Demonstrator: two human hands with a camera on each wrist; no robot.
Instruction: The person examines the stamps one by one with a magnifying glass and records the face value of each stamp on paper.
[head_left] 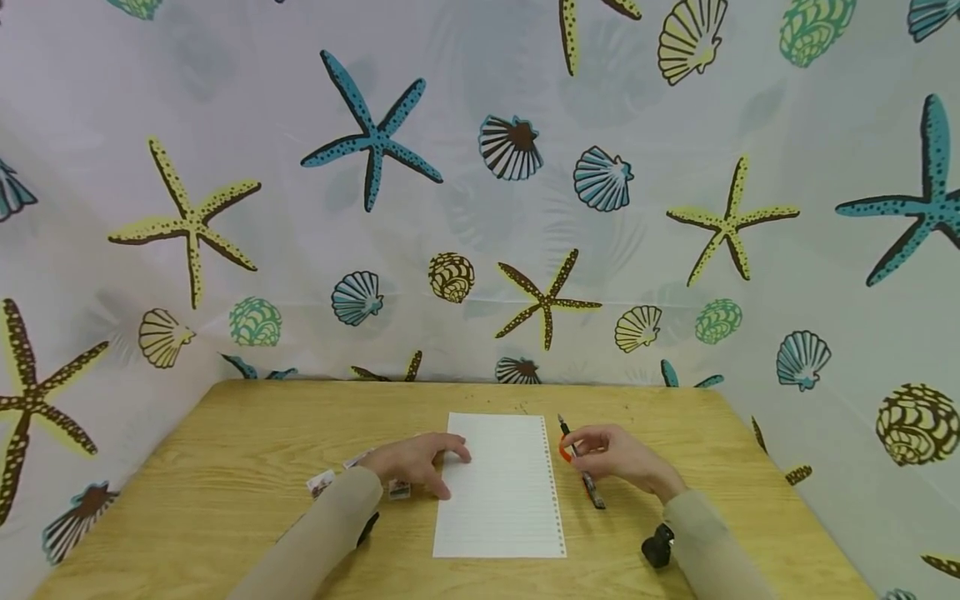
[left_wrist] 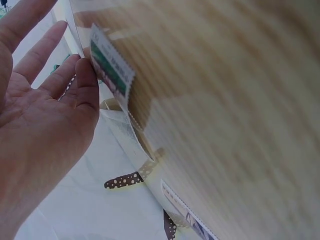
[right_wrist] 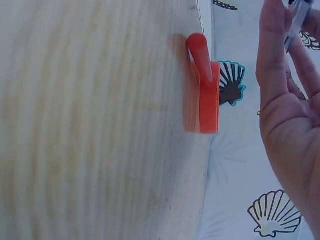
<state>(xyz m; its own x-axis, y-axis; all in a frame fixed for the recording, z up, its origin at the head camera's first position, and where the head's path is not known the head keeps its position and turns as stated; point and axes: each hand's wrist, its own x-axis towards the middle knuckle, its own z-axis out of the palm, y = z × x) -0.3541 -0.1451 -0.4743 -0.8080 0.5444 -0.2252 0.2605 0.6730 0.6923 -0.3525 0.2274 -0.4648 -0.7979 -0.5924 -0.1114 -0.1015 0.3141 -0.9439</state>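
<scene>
A sheet of lined, hole-punched paper [head_left: 498, 492] lies on the table. My left hand [head_left: 416, 462] is at its left edge, thumb and fingers spread and reaching over the sheet. Small stamps with perforated edges, such as one stamp [left_wrist: 111, 67], lie around and under that hand. To the right of the paper, my right hand [head_left: 618, 457] pinches a dark pen [head_left: 594, 492] with a clear barrel. The pen slants, its narrow end pointing away from me. Beside that hand is a red plastic object [right_wrist: 209, 100], partly hidden in the head view; its kind is unclear.
The wooden table [head_left: 247, 467] ends at a white cloth backdrop [head_left: 450, 225] printed with shells and starfish, which also hangs at both sides. Another stamp [head_left: 321, 482] lies left of my left wrist. A black device [head_left: 657, 546] is at my right wrist.
</scene>
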